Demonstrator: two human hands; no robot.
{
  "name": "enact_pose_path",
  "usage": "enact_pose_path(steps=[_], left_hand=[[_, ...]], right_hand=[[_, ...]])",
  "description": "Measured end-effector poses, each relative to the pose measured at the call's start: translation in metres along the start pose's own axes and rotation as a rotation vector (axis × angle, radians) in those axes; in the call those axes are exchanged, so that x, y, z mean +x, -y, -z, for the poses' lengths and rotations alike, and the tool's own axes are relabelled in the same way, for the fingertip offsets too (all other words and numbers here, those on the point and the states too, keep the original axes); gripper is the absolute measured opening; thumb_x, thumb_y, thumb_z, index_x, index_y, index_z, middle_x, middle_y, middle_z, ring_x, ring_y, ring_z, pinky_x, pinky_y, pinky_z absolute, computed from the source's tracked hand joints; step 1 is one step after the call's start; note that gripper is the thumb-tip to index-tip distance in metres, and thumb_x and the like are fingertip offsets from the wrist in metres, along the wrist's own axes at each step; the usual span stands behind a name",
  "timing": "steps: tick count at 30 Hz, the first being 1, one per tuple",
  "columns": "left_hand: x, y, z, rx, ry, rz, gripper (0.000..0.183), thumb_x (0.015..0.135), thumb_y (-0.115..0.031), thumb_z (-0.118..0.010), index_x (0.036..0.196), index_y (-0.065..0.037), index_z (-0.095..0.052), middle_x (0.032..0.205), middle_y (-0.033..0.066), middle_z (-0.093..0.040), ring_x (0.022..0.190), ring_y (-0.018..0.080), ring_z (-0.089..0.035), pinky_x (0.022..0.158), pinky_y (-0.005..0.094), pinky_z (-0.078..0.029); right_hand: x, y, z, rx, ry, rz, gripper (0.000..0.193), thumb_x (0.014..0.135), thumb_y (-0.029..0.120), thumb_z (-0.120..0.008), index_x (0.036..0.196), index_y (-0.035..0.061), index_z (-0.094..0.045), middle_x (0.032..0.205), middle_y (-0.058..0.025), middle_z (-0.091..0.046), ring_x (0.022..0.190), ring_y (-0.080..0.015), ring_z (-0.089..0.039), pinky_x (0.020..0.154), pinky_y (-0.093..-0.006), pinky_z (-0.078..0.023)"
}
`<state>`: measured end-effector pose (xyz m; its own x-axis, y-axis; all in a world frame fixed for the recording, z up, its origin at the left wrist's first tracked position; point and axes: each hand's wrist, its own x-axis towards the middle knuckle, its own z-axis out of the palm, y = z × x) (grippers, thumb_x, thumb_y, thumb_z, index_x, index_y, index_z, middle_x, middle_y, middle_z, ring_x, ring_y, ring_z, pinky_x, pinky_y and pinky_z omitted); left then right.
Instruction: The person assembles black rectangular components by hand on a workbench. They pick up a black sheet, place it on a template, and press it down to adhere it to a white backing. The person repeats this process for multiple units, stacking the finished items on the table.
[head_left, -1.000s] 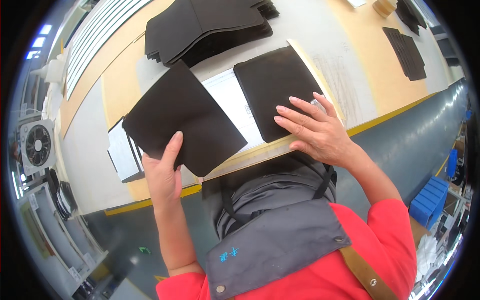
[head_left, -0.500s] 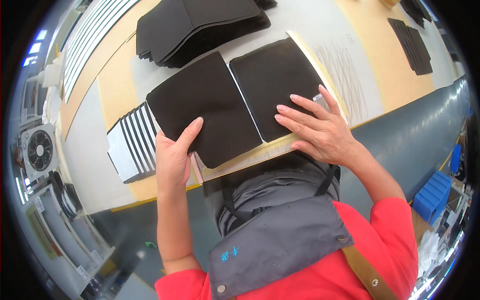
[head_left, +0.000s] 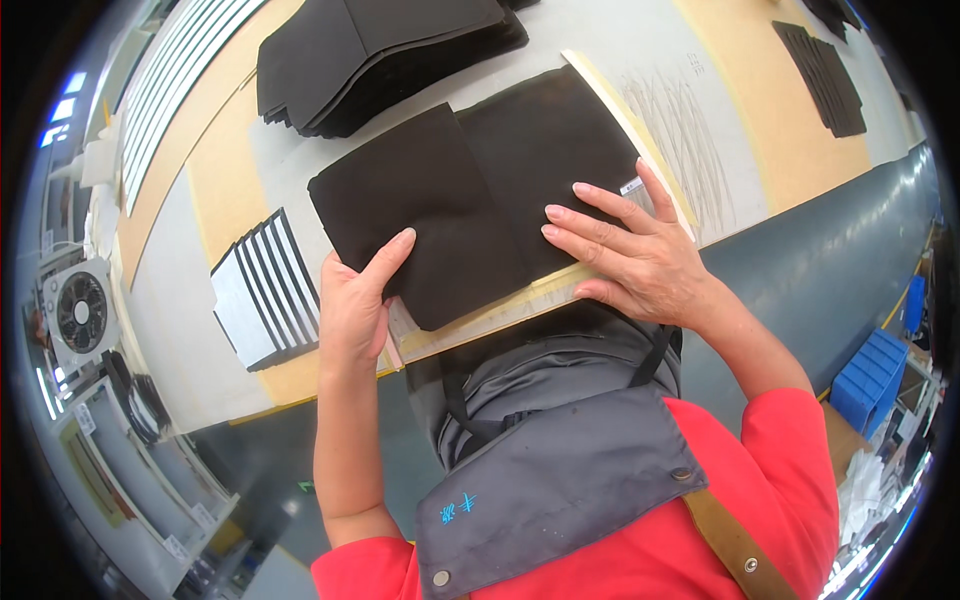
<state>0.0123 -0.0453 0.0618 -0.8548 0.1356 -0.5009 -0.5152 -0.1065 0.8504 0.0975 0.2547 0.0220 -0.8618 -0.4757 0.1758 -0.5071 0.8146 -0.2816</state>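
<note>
My left hand [head_left: 357, 305] grips the left edge of a black sheet [head_left: 410, 210], thumb on top and the other fingers hidden underneath. The sheet's right edge lies over the left side of a second black panel [head_left: 560, 150]. Flat on that panel rests my right hand [head_left: 635, 245], its fingers spread and holding nothing. Beside the right fingertips, a small pale label [head_left: 631, 187] shows at the panel's edge. A cream strip [head_left: 625, 130] runs along the right side of the panel, and another pale ruled strip [head_left: 500, 305] runs along the near side.
A thick pile of black sheets [head_left: 390, 60] lies at the far side of the table. White and black striped pieces [head_left: 260, 295] fan out at left. More dark pieces [head_left: 820, 80] lie at far right. A fan [head_left: 82, 310] and a blue crate [head_left: 868, 380] stand beyond the table.
The left black sheet has moved right with my left hand, covering the pale gap and overlapping the right panel. My right hand has barely shifted. The whole view has drifted slightly.
</note>
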Motion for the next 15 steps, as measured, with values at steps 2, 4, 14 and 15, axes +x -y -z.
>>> enact_pose_path(steps=[2,4,14,15], left_hand=[[0.0012,0.0015,0.0005,0.005,-0.002,0.005,0.032,0.094,-0.003,-0.074,0.124,0.004,-0.064,0.114,0.0121,-0.072,0.100,0.0185,-0.072,0.087,0.0319,-0.060],[0.0023,0.0028,0.0014,0.015,-0.012,0.013,0.032,0.094,-0.003,-0.074,0.124,0.004,-0.064,0.114,0.0119,-0.072,0.100,0.0185,-0.072,0.087,0.0320,-0.060],[0.0051,0.0063,0.0011,0.027,-0.030,0.017,0.036,0.093,-0.005,-0.075,0.126,0.003,-0.063,0.117,0.0115,-0.071,0.101,0.0189,-0.071,0.087,0.0324,-0.059],[0.0053,0.0065,0.0011,0.028,-0.034,0.016,0.037,0.093,-0.006,-0.076,0.126,0.003,-0.063,0.117,0.0114,-0.071,0.101,0.0188,-0.071,0.087,0.0325,-0.060]], right_hand=[[0.0001,0.0001,-0.0006,-0.001,-0.006,0.000,0.056,0.095,0.054,-0.061,0.142,0.0236,-0.063,0.150,0.0090,-0.057,0.146,-0.0174,-0.044,0.129,-0.0592,-0.010],[0.0003,0.0001,-0.0013,-0.002,-0.011,0.000,0.056,0.095,0.055,-0.061,0.141,0.0238,-0.063,0.149,0.0092,-0.057,0.145,-0.0172,-0.045,0.129,-0.0593,-0.010],[0.0001,0.0001,-0.0016,-0.003,-0.009,-0.005,0.058,0.095,0.058,-0.058,0.141,0.0241,-0.063,0.149,0.0080,-0.058,0.145,-0.0183,-0.045,0.129,-0.0591,-0.010],[0.0008,0.0003,-0.0007,-0.006,-0.009,-0.001,0.058,0.096,0.059,-0.054,0.141,0.0235,-0.063,0.148,0.0067,-0.059,0.145,-0.0196,-0.046,0.128,-0.0587,-0.011]])
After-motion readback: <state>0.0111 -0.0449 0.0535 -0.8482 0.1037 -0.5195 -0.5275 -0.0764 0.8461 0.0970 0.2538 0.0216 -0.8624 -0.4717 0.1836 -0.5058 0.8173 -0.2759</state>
